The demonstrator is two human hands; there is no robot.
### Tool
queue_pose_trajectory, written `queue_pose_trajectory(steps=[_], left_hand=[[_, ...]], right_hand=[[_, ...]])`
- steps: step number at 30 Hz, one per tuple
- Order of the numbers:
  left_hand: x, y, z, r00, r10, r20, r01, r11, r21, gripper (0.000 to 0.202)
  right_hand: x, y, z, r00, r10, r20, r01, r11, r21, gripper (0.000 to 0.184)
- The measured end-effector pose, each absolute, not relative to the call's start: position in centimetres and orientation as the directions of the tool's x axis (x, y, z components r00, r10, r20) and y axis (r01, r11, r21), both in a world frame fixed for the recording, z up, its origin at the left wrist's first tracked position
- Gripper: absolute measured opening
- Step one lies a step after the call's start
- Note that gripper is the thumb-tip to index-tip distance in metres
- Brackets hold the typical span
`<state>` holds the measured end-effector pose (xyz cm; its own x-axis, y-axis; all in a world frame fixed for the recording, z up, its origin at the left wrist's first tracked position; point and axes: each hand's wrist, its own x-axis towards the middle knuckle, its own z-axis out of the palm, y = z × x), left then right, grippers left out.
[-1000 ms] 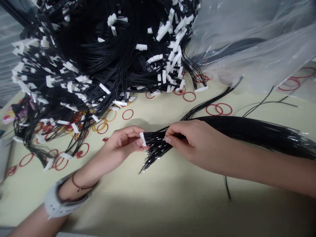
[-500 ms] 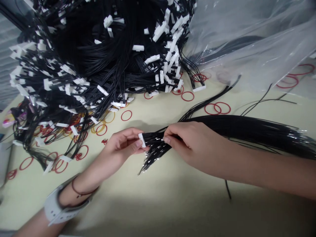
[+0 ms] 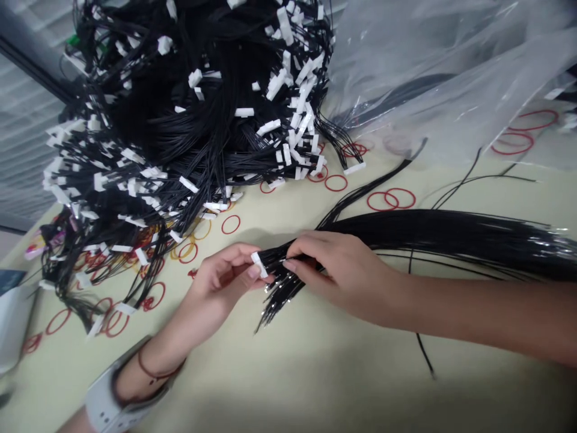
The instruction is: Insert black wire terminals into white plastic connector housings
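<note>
My left hand (image 3: 225,278) pinches a small white connector (image 3: 259,264) between thumb and fingers. My right hand (image 3: 338,273) is closed in a pinch on a thin black wire right beside the connector. That wire belongs to a long bundle of loose black wires (image 3: 451,237) that runs from the right across the pale table (image 3: 315,373). The bundle's bare metal-tipped ends (image 3: 274,297) fan out below the two hands.
A large heap of black wires with white connectors (image 3: 189,120) fills the upper left. Red rubber bands (image 3: 232,224) lie scattered on the table. A clear plastic bag (image 3: 451,78) lies at upper right. A stray wire (image 3: 424,355) trails below my right forearm.
My right hand has slid a little to the left, closer to the connector in my left hand. The view has shifted slightly.
</note>
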<state>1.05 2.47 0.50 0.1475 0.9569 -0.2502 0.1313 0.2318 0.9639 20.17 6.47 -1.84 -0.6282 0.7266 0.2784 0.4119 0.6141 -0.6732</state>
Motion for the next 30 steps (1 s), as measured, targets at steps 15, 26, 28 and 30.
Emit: queue_pose_trajectory(steps=[15, 26, 28, 30], left_hand=[[1.5, 2.1, 0.4, 0.186, 0.963, -0.197, 0.244, 0.149, 0.958, 0.009], [2.1, 1.3, -0.3, 0.218, 0.975, -0.032, 0.336, -0.045, 0.941, 0.006], [2.2, 1.1, -0.4, 0.225, 0.974, -0.001, 0.367, -0.084, 0.927, 0.006], [2.6, 0.8, -0.3, 0.23, 0.973, 0.015, 0.383, -0.105, 0.918, 0.006]], right_hand=[[20.4, 6.4, -2.0, -0.666, 0.694, 0.272, 0.463, 0.671, -0.579, 0.019], [20.1, 5.6, -2.6, -0.672, 0.592, 0.445, 0.4, 0.796, -0.455, 0.018], [20.2, 5.5, -2.6, -0.677, 0.567, 0.469, 0.381, 0.815, -0.437, 0.018], [20.1, 5.4, -2.7, -0.683, 0.539, 0.493, 0.364, 0.836, -0.41, 0.018]])
